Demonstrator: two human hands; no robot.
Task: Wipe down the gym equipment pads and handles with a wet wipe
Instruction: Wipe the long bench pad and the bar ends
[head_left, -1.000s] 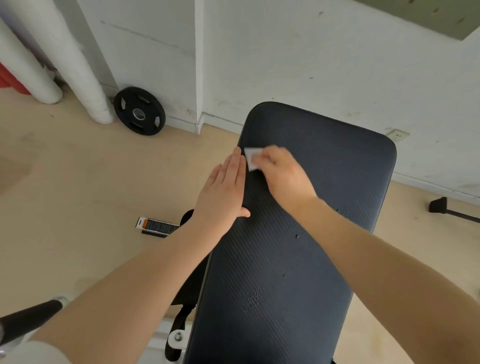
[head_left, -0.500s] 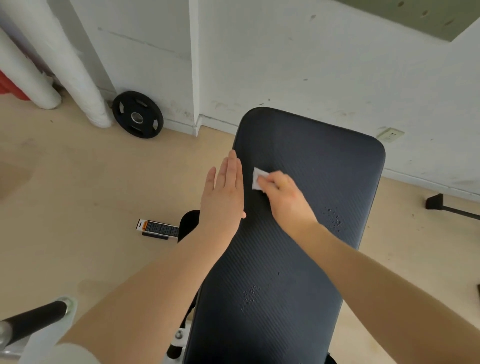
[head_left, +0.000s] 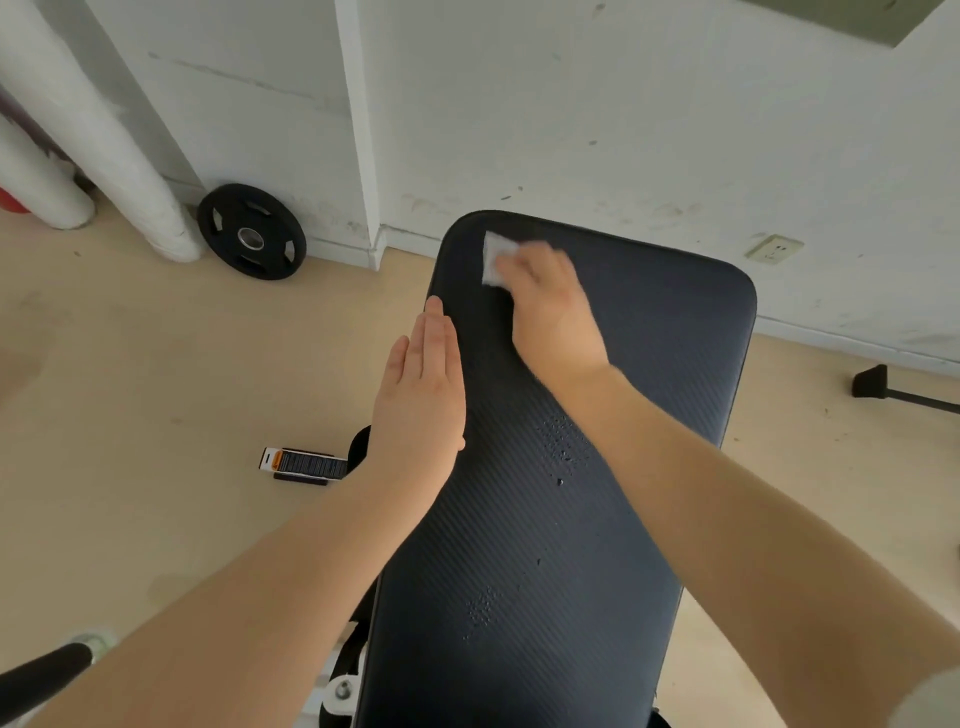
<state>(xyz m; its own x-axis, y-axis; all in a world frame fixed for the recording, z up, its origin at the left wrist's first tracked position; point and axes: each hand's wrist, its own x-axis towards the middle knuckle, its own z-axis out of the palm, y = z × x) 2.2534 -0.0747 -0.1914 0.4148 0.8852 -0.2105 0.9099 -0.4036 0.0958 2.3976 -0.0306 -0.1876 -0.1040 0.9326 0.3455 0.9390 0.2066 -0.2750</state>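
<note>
A long black ribbed bench pad (head_left: 597, 467) runs away from me toward the wall. My right hand (head_left: 550, 312) presses a small white wet wipe (head_left: 496, 257) onto the pad near its far left corner; the hand is blurred. My left hand (head_left: 421, 395) lies flat with fingers together against the pad's left edge, holding nothing. Small wet droplets speckle the pad's middle (head_left: 561, 447) and nearer part.
A black weight plate (head_left: 252, 231) leans on the wall beside white wrapped pipes (head_left: 104, 145). A small black and orange packet (head_left: 304, 464) lies on the tan floor left of the bench. A black handle (head_left: 41, 675) shows at bottom left, a black foot (head_left: 872, 382) at right.
My right hand pulled the wipe back toward me along the pad's left side, then slid it up to the far left corner. My left hand stayed flat against the edge.
</note>
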